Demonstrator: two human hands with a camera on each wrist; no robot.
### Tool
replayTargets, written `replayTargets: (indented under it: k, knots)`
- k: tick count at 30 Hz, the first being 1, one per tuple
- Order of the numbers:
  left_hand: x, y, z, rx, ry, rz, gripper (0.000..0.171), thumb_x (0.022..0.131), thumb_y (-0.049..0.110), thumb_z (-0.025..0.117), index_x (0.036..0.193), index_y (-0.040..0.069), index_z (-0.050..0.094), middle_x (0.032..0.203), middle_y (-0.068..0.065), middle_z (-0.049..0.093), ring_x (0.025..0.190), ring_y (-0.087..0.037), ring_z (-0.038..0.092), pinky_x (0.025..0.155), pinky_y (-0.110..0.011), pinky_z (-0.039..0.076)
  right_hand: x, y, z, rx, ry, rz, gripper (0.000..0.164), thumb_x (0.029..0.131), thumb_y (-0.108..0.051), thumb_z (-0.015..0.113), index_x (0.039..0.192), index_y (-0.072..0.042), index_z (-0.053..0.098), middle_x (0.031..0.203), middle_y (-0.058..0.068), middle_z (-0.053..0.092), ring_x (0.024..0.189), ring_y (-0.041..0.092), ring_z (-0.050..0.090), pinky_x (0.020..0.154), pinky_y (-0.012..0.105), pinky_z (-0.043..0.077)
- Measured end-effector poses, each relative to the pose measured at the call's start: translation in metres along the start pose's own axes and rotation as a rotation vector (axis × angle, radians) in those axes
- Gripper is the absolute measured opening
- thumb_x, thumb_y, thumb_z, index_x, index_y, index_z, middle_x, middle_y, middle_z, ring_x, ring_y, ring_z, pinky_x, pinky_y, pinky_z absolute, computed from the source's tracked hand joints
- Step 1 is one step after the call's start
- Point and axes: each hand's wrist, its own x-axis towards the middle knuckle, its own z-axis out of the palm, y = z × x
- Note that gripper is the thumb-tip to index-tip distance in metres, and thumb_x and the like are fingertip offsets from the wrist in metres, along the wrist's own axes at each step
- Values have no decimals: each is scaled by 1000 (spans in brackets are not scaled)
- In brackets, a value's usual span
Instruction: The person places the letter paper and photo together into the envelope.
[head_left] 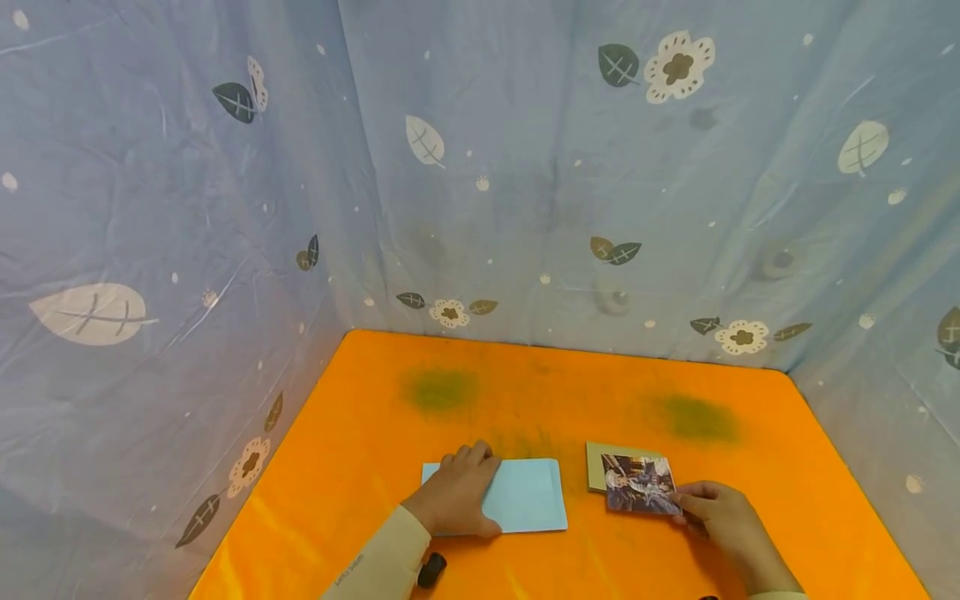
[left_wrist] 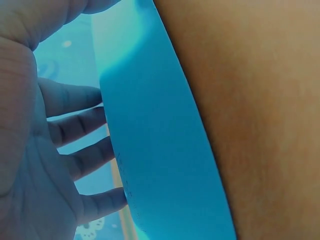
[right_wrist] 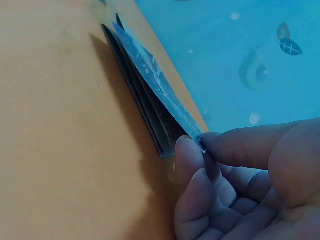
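A pale blue envelope-like paper lies flat on the orange table. My left hand spans its left part and grips it, fingers at the far edge and thumb at the near one. In the left wrist view, fingertips meet the paper's long edge. To the right, my right hand pinches the corner of a printed picture card between thumb and fingers. The card is tilted above a tan stack of cards or papers and partly covers it. Gaps between layers show at the stack's side.
The orange table has two dark greenish smudges towards its back. Blue curtains with leaf and flower prints enclose it at the back and both sides. A small black object is beside my left cuff.
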Motion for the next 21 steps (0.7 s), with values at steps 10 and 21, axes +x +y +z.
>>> replayTargets:
  k: [10, 21]
  knots:
    - [0, 1, -5, 18, 10, -15, 90, 67, 63, 73, 138, 14, 48, 125, 1, 40, 103, -18, 42, 85, -42, 38, -2, -4, -1, 6, 6, -39, 37, 94, -28, 61, 114, 4, 61, 89, 10, 66, 79, 28, 58, 64, 36, 49]
    - [0, 0, -3, 23, 12, -12, 90, 66, 63, 73, 137, 14, 49, 123, 2, 40, 102, -17, 42, 83, -41, 39, -2, -2, 3, 33, -43, -49, 38, 93, -22, 62, 121, 5, 60, 90, 11, 66, 76, 28, 59, 59, 37, 47]
